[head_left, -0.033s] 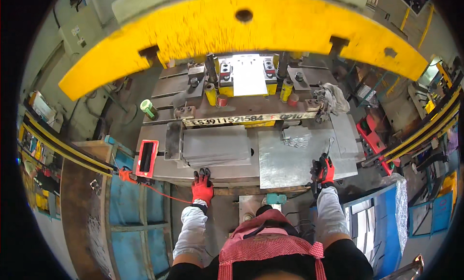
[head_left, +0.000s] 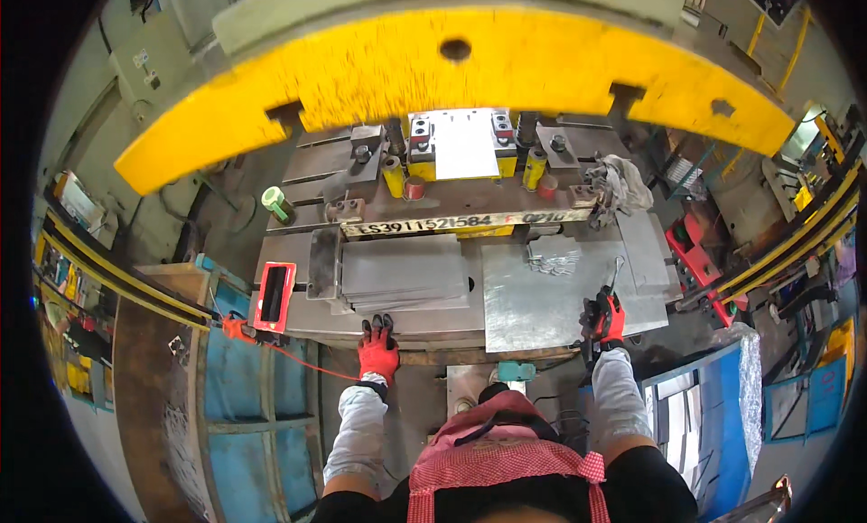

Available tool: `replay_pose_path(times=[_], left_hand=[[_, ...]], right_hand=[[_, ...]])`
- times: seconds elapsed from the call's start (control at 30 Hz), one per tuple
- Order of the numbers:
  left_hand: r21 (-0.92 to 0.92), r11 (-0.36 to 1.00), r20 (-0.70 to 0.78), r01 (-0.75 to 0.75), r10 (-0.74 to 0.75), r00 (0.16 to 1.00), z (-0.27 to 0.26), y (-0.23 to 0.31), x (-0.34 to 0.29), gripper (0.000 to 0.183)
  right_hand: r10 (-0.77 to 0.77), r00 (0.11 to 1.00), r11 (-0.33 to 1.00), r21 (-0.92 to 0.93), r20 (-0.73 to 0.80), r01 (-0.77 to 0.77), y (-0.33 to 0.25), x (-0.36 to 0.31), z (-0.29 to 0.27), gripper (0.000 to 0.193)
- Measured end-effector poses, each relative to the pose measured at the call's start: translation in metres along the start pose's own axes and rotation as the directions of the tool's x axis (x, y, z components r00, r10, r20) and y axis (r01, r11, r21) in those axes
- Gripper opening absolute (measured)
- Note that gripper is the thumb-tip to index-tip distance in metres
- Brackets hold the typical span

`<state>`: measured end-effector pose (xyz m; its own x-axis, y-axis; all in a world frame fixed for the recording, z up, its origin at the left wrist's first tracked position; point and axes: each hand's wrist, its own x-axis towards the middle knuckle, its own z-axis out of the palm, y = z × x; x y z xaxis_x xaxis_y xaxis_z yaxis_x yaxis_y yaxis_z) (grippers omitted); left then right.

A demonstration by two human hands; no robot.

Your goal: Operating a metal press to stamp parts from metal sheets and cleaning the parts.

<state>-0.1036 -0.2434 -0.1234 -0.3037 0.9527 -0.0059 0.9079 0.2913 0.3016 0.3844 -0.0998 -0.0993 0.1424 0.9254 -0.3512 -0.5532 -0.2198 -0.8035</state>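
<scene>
Yellow beam (head_left: 379, 67) at 12 o'clock: scuffed painted metal. Near center, matt grey metal sheets (head_left: 402, 266). Flat plate (head_left: 528, 311) around 4 is smooth metal, kinda soft shine. Crumpled cloth rag (head_left: 628, 184) at 2, glossy plastic film (head_left: 749, 387) further out at 4, cloth apron (head_left: 488, 455) at 6.

Metal-stamping workshop: yellow press beam (head_left: 452, 82), stacked metal sheets (head_left: 406, 268).

There on your left, a pale-green cylindrical container (head_left: 278, 205) stands beyond a red-and-black rectangular case (head_left: 275, 295); over right, you've got a crumpled grey cloth rag (head_left: 623, 185) near a red metal stand (head_left: 694, 259)!
</scene>
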Motion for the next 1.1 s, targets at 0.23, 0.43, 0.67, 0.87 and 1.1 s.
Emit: replay_pose_path(times=[0.23,0.43,0.67,0.87,1.1], left_hand=[[0.016,0.999,0.052,0.033,-0.034,0.998,0.001,-0.001,0.001,0.05],[0.011,0.999,0.056,0.034,-0.035,0.998,-0.002,0.001,0.003,0.05],[0.031,0.999,0.007,-0.026,0.025,1.0,-0.013,0.004,-0.007,0.045],[0.023,0.994,-0.044,-0.105,0.106,0.993,0.007,-0.004,0.0,0.046],[0.017,1.0,-0.011,-0.015,0.015,1.0,0.006,-0.008,-0.002,0.049]], right_hand=[[-0.031,0.999,0.999,-0.011,-0.028,0.03,-0.006,-0.012,0.016,0.015],[-0.025,1.0,0.999,0.025,0.004,0.025,-0.004,-0.005,0.01,0.016],[-0.052,0.998,0.995,-0.085,-0.028,0.049,0.002,0.001,0.005,0.019],[-0.109,0.994,0.993,-0.054,-0.011,0.108,0.0,0.0,-0.008,0.02],[-0.148,0.988,0.947,-0.281,0.035,0.152,-0.004,-0.004,-0.01,0.041]])
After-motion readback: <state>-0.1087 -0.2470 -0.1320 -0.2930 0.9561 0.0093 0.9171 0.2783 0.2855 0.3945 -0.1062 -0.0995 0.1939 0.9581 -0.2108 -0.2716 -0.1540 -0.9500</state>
